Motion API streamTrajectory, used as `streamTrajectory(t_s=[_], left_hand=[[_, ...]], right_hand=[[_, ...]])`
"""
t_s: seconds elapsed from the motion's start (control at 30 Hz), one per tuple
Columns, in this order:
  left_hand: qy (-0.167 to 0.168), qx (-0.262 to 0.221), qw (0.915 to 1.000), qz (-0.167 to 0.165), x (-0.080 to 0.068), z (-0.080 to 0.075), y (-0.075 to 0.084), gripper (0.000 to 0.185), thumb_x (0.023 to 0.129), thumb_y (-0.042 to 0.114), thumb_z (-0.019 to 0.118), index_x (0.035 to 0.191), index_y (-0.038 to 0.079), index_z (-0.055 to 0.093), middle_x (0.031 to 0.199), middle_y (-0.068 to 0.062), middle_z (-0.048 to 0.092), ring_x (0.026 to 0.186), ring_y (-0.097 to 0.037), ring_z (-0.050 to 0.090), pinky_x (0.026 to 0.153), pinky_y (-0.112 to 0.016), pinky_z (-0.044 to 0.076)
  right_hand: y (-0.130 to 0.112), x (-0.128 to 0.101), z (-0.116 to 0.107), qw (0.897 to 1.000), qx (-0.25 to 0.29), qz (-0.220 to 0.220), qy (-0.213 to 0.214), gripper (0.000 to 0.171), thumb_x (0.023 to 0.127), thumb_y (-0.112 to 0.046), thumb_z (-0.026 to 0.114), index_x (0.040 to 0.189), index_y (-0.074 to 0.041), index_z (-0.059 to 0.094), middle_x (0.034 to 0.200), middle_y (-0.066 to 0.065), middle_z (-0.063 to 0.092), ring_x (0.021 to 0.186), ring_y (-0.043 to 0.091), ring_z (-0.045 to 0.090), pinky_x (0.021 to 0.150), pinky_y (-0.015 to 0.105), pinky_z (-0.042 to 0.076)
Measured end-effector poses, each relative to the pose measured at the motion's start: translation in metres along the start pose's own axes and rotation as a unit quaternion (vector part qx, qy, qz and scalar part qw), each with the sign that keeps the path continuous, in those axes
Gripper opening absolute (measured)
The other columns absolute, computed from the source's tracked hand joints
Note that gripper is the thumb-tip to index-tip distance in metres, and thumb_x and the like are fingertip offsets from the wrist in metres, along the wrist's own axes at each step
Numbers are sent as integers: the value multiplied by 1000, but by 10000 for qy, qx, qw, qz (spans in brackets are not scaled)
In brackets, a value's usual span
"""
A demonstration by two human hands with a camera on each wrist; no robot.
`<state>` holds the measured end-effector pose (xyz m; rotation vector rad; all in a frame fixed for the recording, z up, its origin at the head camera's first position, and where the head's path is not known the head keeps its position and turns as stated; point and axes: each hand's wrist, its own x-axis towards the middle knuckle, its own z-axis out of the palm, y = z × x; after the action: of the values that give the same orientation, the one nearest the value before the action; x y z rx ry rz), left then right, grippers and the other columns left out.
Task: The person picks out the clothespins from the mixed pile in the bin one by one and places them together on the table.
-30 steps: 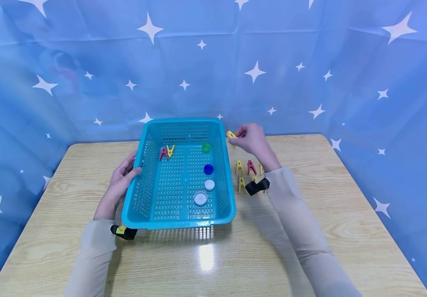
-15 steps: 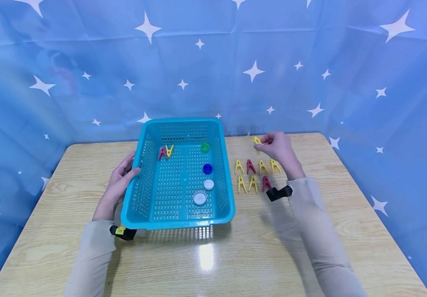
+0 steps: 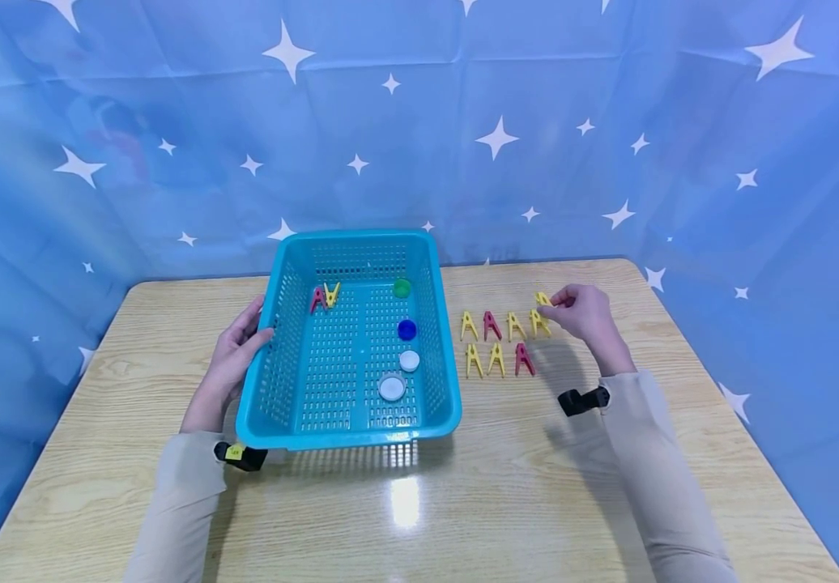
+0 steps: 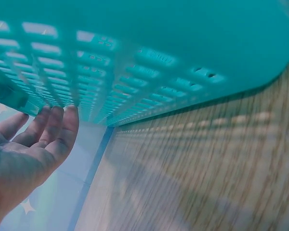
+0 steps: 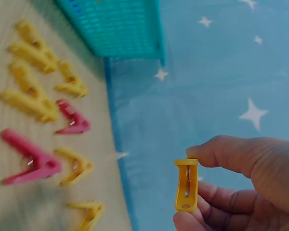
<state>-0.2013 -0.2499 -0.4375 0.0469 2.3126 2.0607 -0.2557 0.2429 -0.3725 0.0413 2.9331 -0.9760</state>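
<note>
My right hand pinches a yellow clothespin between thumb and fingers, above the right end of the rows on the table. Below and left of it lie several yellow clothespins and two red ones, including a red clothespin, in two rows. At the left, my left hand grips the side of a blue plastic basket, thumb over the rim and fingers against the outer wall. Inside the basket are a red clothespin, a yellow clothespin and several bottle caps.
The basket stands on a wooden table, with its front end seemingly raised over a shadow. A blue curtain with white stars hangs behind the table's back edge and along both sides.
My right hand has moved rightward and down from beside the basket's far right corner, carrying the yellow clothespin over the rows. The left hand and the basket have stayed put.
</note>
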Motion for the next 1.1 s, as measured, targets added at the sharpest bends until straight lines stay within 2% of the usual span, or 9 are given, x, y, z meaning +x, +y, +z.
streamTrajectory(t_s=[0.13, 0.43, 0.7, 1.1], left_hand=[[-1, 84, 10000, -42, 0, 0, 0, 63, 100, 21, 46, 152, 17, 11, 151, -19, 23, 133, -39, 31, 87, -26, 48], [-24, 57, 10000, -41, 0, -1, 0, 63, 100, 21, 46, 152, 17, 11, 152, -18, 22, 134, -39, 30, 90, -31, 47], [5, 18, 10000, -5, 0, 0, -1, 63, 100, 21, 46, 152, 16, 12, 151, -20, 23, 133, -39, 30, 82, -17, 48], [23, -17, 10000, 16, 1, 0, -1, 63, 99, 21, 47, 152, 13, 13, 150, -22, 24, 132, -38, 31, 81, -15, 47]], right_hand=[[14, -4, 4, 10000, 10, -8, -82, 28, 87, -22, 65, 94, 4, 62, 86, 15, 61, 72, 22, 54, 61, 31, 45], [37, -8, 20, 9992, -52, 216, -323, 26, 86, -20, 67, 91, 4, 60, 83, 13, 60, 69, 20, 52, 58, 29, 44], [50, -12, 33, 9985, -100, 271, -461, 23, 85, -18, 68, 86, 3, 60, 78, 10, 58, 64, 17, 48, 55, 28, 41], [52, -15, 39, 9973, -376, 369, -519, 21, 84, -18, 68, 80, 0, 58, 75, 9, 57, 65, 17, 50, 55, 27, 41]])
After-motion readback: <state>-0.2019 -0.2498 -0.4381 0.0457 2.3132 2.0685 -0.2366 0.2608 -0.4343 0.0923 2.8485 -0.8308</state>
